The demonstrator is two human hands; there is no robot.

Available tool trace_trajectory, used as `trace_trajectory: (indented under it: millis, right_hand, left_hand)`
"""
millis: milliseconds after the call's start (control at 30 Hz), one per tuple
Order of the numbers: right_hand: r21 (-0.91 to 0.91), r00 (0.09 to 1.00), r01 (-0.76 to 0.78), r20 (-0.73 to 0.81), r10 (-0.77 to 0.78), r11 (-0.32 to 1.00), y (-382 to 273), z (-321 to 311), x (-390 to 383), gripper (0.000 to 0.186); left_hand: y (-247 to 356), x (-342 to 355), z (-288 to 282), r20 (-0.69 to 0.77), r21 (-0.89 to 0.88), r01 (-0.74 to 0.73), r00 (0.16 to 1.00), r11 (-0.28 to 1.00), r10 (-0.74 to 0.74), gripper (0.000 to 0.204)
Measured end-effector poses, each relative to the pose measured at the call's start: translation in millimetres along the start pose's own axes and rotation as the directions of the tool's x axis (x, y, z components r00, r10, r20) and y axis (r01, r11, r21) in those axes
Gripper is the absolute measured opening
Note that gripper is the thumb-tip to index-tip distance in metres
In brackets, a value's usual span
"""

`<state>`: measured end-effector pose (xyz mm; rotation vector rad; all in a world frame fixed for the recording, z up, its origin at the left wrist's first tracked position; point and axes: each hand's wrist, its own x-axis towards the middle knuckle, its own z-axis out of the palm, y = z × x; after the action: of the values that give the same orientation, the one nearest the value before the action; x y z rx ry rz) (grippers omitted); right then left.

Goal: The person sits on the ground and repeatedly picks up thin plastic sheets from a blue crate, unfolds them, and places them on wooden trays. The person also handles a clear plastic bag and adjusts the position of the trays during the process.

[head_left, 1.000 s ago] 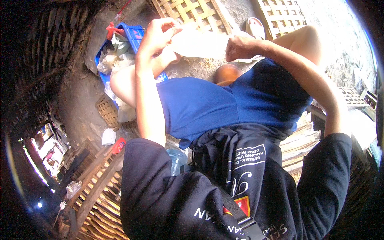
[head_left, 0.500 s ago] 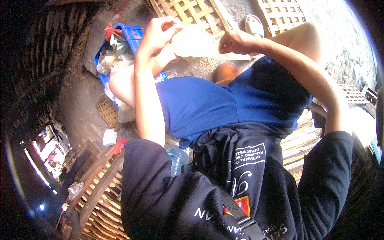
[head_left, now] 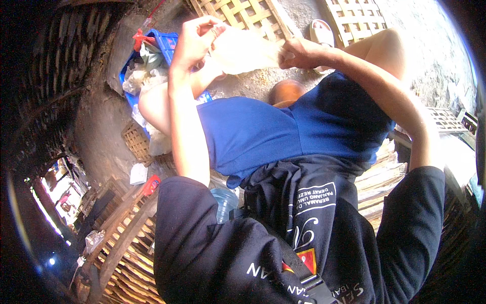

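Stretched between my two hands, above my lap and the ground, is a thin whitish sheet [head_left: 243, 54] that looks like a plastic bag; strong light washes out its detail. My left hand [head_left: 195, 44] pinches its left end between thumb and fingers. At the other end, my right hand [head_left: 302, 53] is closed on the sheet's edge with the fingers curled. Below the sheet, a round orange-brown object [head_left: 287, 91] stands on the ground between my legs.
Woven bamboo trays [head_left: 358, 19] lie ahead, beside a pale sandal [head_left: 321, 33]. At the left, a blue crate [head_left: 164, 44] holds plastic bags, near a small woven basket [head_left: 135, 139]. A clear bluish bottle [head_left: 224, 203] and a bamboo-slat bench [head_left: 129, 263] are closer in.
The sheet has shifted slightly and spreads wider near my right hand. My left hand has tilted a little up and left; my right hand has turned slightly and moved right.
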<state>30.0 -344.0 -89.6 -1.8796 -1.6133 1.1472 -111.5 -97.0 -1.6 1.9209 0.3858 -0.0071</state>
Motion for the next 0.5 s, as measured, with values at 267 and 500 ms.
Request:
trace_trajectory:
  millis: [267, 500]
  right_hand:
    - [0.003, 0.995, -0.103, -0.018, 0.103, 0.995, 12, -8, -2, 0.021]
    - [0.032, 0.976, 0.101, -0.196, -0.093, 0.994, 16, 5, -1, 0.035]
  left_hand:
    - [-18, -9, -38, -0.514, 0.173, 0.05, 0.856, 0.984, 0.047, 0.016]
    - [-12, -6, -9, -0.282, -0.045, -0.061, 0.958, 0.997, 0.046, 0.015]
